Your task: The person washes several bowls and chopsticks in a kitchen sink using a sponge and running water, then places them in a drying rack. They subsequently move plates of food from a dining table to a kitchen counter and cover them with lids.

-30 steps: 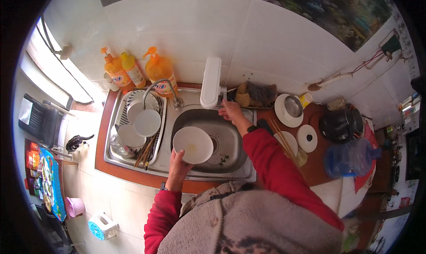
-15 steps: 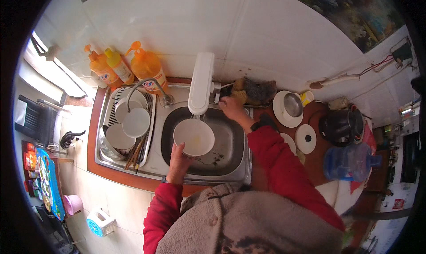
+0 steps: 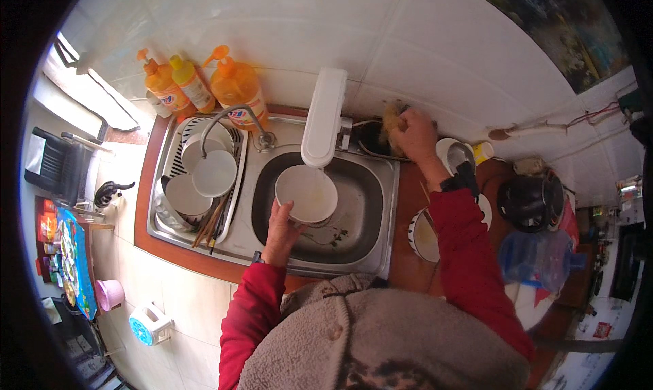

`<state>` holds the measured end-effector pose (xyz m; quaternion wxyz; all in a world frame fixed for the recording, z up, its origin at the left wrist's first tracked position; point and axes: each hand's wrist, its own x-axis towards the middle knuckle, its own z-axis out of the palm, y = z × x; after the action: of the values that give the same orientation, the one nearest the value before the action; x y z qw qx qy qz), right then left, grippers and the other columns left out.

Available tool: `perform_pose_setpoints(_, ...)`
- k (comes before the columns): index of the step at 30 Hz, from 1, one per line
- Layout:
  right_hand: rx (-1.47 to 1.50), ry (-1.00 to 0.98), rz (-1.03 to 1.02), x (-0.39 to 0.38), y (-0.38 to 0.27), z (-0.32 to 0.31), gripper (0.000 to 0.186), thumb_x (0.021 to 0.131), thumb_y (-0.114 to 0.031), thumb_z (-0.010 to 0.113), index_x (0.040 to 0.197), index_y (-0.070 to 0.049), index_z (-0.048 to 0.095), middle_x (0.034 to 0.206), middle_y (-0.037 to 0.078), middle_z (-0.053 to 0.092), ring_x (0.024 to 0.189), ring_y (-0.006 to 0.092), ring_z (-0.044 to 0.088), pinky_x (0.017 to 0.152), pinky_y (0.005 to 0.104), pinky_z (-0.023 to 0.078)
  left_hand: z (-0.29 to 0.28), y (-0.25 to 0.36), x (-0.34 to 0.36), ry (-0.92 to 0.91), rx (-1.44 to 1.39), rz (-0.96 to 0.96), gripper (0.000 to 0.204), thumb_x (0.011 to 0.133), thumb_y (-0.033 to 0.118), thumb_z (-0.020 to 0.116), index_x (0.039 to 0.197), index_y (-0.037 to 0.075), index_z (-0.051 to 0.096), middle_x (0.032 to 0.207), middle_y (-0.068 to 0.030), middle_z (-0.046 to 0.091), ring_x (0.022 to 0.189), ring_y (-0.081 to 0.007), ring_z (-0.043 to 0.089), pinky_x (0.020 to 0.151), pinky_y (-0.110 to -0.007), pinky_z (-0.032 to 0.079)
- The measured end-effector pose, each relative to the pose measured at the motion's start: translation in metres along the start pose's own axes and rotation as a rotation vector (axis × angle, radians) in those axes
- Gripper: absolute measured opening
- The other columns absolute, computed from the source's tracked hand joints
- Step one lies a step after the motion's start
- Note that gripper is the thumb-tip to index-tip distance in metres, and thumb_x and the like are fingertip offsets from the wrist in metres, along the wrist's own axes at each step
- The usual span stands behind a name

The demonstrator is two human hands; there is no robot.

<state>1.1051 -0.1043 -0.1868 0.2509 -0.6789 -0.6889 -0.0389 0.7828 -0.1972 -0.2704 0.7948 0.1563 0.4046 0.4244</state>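
Above the sink basin [image 3: 364,216], my left hand [image 3: 280,232] grips a white bowl [image 3: 307,196] by its near rim, thumb over the edge. The bowl hangs just below the white faucet [image 3: 324,121], its inside facing up toward me. Behind the counter to the right, my right hand [image 3: 417,137] is closed on a shaggy yellowish-brown loofah scrubber [image 3: 392,126]. That scrubber is over a dark narrow tray [image 3: 371,137] along the wall. Small green scraps [image 3: 338,237] lie on the basin floor.
Left of the basin, a dish rack [image 3: 239,160] holds white bowls [image 3: 214,174] and chopsticks [image 3: 216,223]. Orange soap bottles [image 3: 237,90] line the wall. Right of my arm stand a black pot [image 3: 527,203] and a clear blue water jug [image 3: 537,259]; a bowl [image 3: 425,237] sits nearer.
My right hand has left the faucet's side, moved right and taken hold of the scrubber. Water ran from the faucet before; no stream shows now. My left hand still holds the bowl.
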Motion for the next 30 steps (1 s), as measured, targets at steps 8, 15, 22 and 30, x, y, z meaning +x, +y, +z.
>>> perform_pose_setpoints(8,0.404,0.11,0.184,0.002,-0.044,-0.05,0.034,0.069,-0.018,0.062,0.095,0.001,0.051,0.086,0.019,0.059,0.08,0.0323,0.058,0.07,0.0373,0.046,0.002,0.0,-0.005,0.053,0.052,-0.026,0.052,0.077,0.027,0.052,0.125,0.023,0.033,0.12,-0.0052,0.039,0.108,-0.0252,0.04,0.079,-0.047,0.038)
perform_pose_setpoints(15,0.386,-0.235,0.209,-0.032,-0.074,0.063,0.033,0.069,-0.023,0.064,0.091,-0.001,0.054,0.083,0.019,0.059,0.079,0.034,0.058,0.068,0.0366,0.046,-0.002,0.003,-0.014,0.049,0.053,-0.02,0.051,0.078,0.027,0.051,0.125,0.023,0.032,0.122,-0.0043,0.038,0.111,-0.0254,0.038,0.081,-0.049,0.037)
perform_pose_setpoints(22,0.317,-0.218,0.186,-0.036,-0.068,0.102,0.03,0.069,-0.024,0.064,0.086,-0.001,0.056,0.077,0.019,0.06,0.073,0.0339,0.058,0.065,0.0379,0.046,-0.005,0.006,-0.014,0.042,0.053,0.001,0.05,0.08,0.025,0.05,0.126,0.023,0.031,0.123,-0.004,0.037,0.112,-0.0257,0.038,0.082,-0.051,0.036)
perform_pose_setpoints(30,0.638,-0.485,-0.001,-0.071,-0.121,0.092,0.033,0.076,-0.027,0.054,0.094,0.0,0.055,0.086,0.021,0.058,0.078,0.0348,0.057,0.068,0.0394,0.044,-0.006,-0.003,-0.008,0.089,0.135,0.006,0.055,0.08,0.024,0.052,0.129,0.022,0.028,0.121,-0.0059,0.039,0.109,-0.0266,0.04,0.079,-0.052,0.039)
